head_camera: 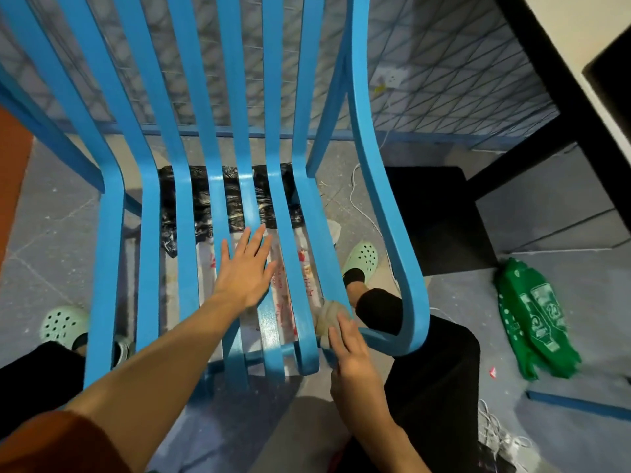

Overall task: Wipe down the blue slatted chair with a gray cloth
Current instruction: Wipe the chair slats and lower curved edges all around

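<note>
The blue slatted chair (184, 213) fills the view, its slats curving from the backrest down into the seat. My left hand (246, 268) lies flat with straight fingers on the middle seat slats. My right hand (351, 349) presses the bunched gray cloth (329, 317) against the front end of a right-hand seat slat, just inside the curved right arm of the chair (386, 213). Part of the cloth is hidden under my fingers.
Black and white plastic sheeting (228, 196) lies on the floor under the seat. My feet in pale green clogs (362, 259) stand either side. A green bag (536, 319) lies at right, a white cable (358, 199) runs nearby, and a black table leg (532, 158) stands at right.
</note>
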The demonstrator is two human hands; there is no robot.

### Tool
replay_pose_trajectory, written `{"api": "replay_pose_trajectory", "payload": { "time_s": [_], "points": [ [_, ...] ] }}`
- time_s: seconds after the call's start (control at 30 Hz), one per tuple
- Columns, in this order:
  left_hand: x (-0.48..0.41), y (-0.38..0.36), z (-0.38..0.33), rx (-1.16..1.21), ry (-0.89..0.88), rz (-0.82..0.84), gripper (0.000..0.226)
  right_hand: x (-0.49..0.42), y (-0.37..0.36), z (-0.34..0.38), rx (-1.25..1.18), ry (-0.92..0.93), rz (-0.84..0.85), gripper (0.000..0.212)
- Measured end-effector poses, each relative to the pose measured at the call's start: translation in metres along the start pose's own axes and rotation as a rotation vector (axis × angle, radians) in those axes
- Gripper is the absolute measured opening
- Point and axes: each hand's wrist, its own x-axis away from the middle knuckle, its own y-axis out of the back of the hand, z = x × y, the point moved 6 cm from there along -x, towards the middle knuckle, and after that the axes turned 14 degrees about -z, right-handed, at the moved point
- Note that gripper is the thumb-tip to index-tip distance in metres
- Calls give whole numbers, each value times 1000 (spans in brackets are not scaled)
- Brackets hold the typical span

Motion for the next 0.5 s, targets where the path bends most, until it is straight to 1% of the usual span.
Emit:
{"api": "replay_pose_trajectory", "payload": {
  "time_s": [0.1,0.17,0.23,0.3,0.37,0.43,0.5],
  "points": [
    [-15,-3,-2,11,0,-1,60,-9,-10,3,59,-22,12,84],
    [-27,-5,-2,20,1,-12,60,-27,-17,5,72,-5,19,86],
    [-38,-8,-1,45,11,-26,60,-55,-27,8,74,43,-3,85],
    [-42,-12,0,52,19,-44,61,-96,-41,6,93,53,-10,83],
    [-42,-17,0,41,9,-72,62,-143,-54,6,61,16,-6,79],
    [-42,-18,-1,15,-4,-122,64,-190,-63,11,-8,0,-60,76],
    [-44,-18,-2,-8,-2,-149,65,-232,-73,12,-91,-20,-91,67]
  ]
}}
